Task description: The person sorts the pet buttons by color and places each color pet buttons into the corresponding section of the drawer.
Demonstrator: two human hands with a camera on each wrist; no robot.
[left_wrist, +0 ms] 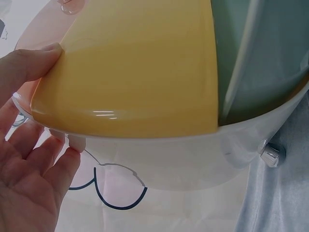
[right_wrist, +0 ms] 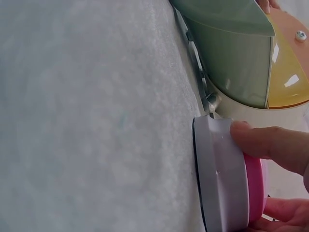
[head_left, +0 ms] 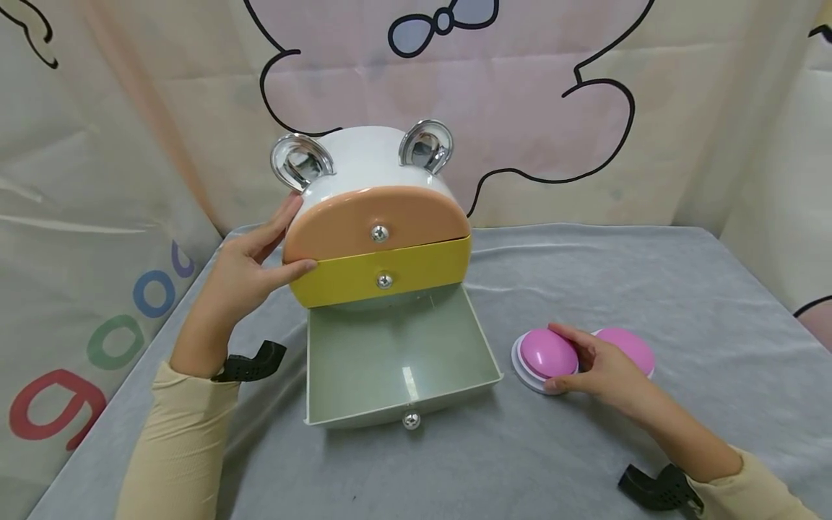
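Observation:
A small drawer cabinet [head_left: 383, 155] with a white body and two silver ears stands on the table. Its orange top drawer [head_left: 364, 217] and yellow middle drawer [head_left: 351, 278] are closed, while the green bottom drawer [head_left: 396, 354] is pulled out. My left hand [head_left: 243, 267] holds the cabinet by its left side, thumb on the front near the yellow drawer's edge and the other fingers round the side. To the right, my right hand [head_left: 607, 372] grips a pink push button [head_left: 546, 352] with a white base; in the right wrist view the base [right_wrist: 222, 169] sits on the cloth.
A second pink push button [head_left: 630, 347] lies just behind my right hand, partly hidden by it. Grey cloth [head_left: 617, 282] covers the table. Printed curtains [head_left: 533, 108] hang behind and at both sides. Black wrist mounts [head_left: 253, 365] are strapped to both arms.

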